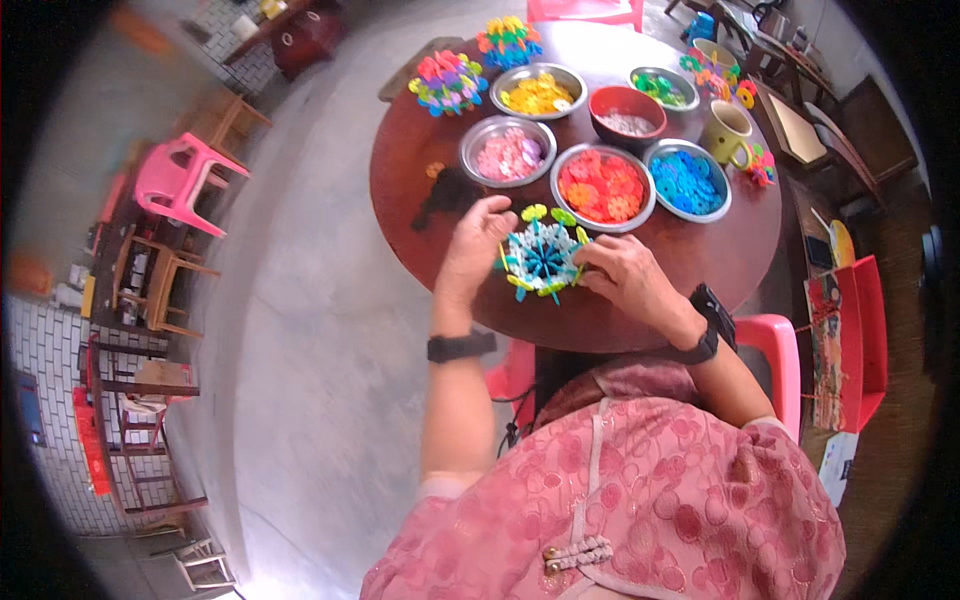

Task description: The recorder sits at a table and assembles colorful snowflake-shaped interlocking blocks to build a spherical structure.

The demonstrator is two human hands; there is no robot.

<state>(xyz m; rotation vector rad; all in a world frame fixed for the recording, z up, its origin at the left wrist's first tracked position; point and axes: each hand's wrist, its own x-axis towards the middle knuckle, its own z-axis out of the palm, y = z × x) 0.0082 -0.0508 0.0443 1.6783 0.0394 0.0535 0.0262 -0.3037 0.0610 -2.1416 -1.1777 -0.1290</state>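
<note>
A round model of interlocking plastic flower discs (545, 258) is near the table's front edge, dark blue at its centre, with a pale white-blue ring and lime and teal discs around its rim. My left hand (478, 243) is closed with bent fingers at the model's upper left rim; its exact grip is partly hidden. On the opposite side, my right hand (628, 275) pinches the model's right rim between thumb and fingers. Just beyond it stand metal bowls of red discs (604, 188), pink discs (510, 155) and blue discs (687, 183).
Farther back on the round brown table (410, 170) are bowls of yellow discs (540, 95) and green discs (662, 88), a red bowl (628, 112) and a yellow-green mug (727, 130). Two finished-looking colourful disc balls (447, 82) stand back left. A pink chair (180, 180) stands left.
</note>
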